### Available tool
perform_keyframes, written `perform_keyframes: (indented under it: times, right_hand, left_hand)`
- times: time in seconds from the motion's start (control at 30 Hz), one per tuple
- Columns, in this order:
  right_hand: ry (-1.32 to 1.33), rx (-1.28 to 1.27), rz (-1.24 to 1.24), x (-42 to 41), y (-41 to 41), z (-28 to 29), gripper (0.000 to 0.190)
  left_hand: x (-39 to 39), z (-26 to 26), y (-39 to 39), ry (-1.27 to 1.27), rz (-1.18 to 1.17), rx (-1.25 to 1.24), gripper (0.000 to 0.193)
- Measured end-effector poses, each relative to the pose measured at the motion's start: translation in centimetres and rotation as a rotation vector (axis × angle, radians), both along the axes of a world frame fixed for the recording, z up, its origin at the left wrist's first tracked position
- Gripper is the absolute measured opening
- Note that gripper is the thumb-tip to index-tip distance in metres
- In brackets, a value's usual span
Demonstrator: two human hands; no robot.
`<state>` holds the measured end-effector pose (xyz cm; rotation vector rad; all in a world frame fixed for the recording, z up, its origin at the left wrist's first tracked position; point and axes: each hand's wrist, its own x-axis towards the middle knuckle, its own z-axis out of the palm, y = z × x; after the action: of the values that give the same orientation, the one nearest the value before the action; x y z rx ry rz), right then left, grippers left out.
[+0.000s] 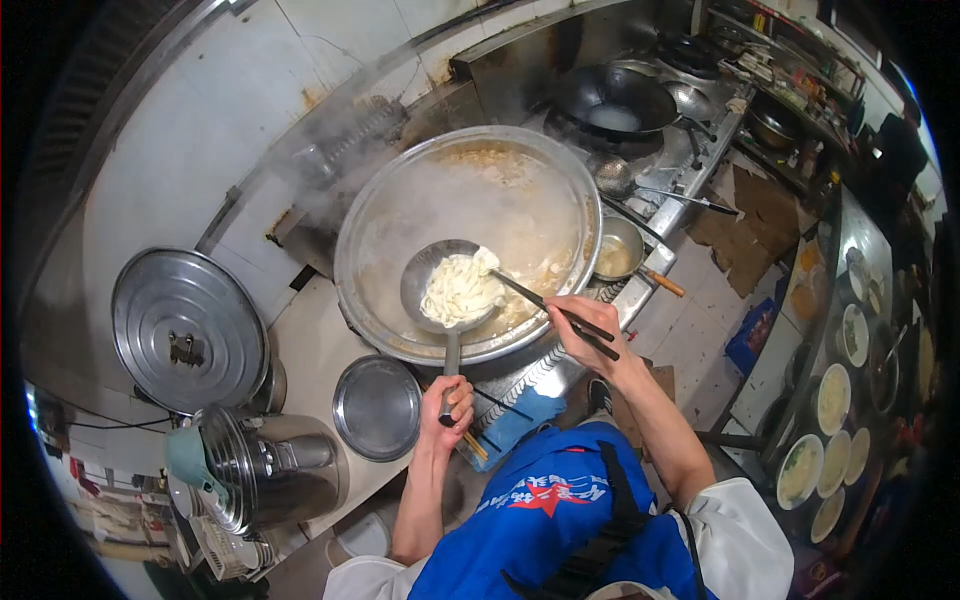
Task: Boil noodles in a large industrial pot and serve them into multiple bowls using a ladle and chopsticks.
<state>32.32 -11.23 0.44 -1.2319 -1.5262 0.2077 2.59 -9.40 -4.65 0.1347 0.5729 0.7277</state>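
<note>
My left hand [445,409] grips the handle of a metal ladle strainer [414,274], whose bowl is over the near part of a wide metal pot [346,247]. A heap of pale noodles [459,289] fills much of the bowl. My right hand [587,334] holds a pair of dark chopsticks [536,298]; their tips touch the noodles at the bowl's right side. Cloudy, steaming broth [480,199] fills the pot. Whether the bowl's underside touches the broth is hidden.
A small pan [621,232] with a wooden handle sits right of the pot, below a skimmer [611,176]. Behind stands a black wok [615,101]. At left are a large lid [187,315], a round metal lid [377,409] and a steel canister [300,457]. Several filled bowls [799,472] occupy the right-hand counter.
</note>
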Motion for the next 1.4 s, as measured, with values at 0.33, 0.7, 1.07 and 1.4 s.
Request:
perform_keyframes:
  times: [0.33,0.7,1.07,1.4]
  right_hand:
    - [0.758,-0.266,0.065,6.6,-5.4,-1.6,0.028]
    - [1.730,-0.256,-0.146,0.5,10.7,-11.4,0.024]
    - [0.680,-0.202,0.261,-9.6,7.3,3.1,0.020]
    - [0.566,-0.232,-0.060,1.7,-8.0,0.6,0.026]
  left_hand:
    - [-0.4,0.1,0.4,-0.095,-0.045,0.005,0.028]
    - [-3.6,3.9,0.1,-0.252,-0.048,-0.053,0.021]
    - [-0.6,-0.6,2.4,0.185,-0.048,0.030,0.029]
    - [-1.0,-1.7,2.3,0.050,-0.091,-0.011,0.033]
